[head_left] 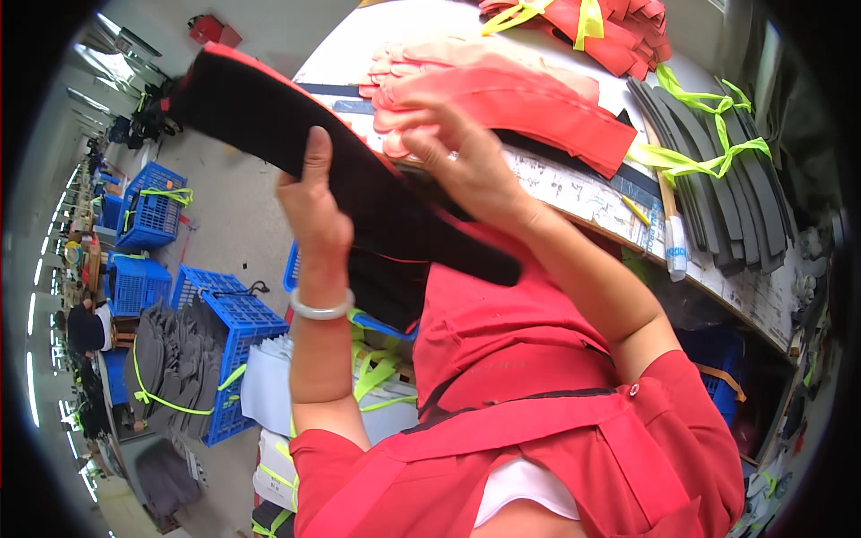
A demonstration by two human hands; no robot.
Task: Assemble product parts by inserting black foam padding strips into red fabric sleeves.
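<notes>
My left hand [314, 211] grips a long curved fabric panel [296, 134], black on the side facing me and red along its edge. The thumb lies across the black side and the other fingers are hidden behind it. The panel slants from the upper left down across the front of my body, its ends slightly blurred. My right hand [466, 161] is in the air just above the panel, holding nothing, its fingers apart and a little bent. Beyond it, a fanned stack of red fabric panels [520, 94] lies on the white worktable [574, 202].
Dark grey curved strips [731, 193] tied with yellow-green bands lie at the table's right, beside a wooden-handled tool [673, 224] and a yellow pencil [636, 211]. More red pieces [619, 36] sit at the back. Blue crates [247, 314] stand on the floor at left, one holding grey pieces [175, 359].
</notes>
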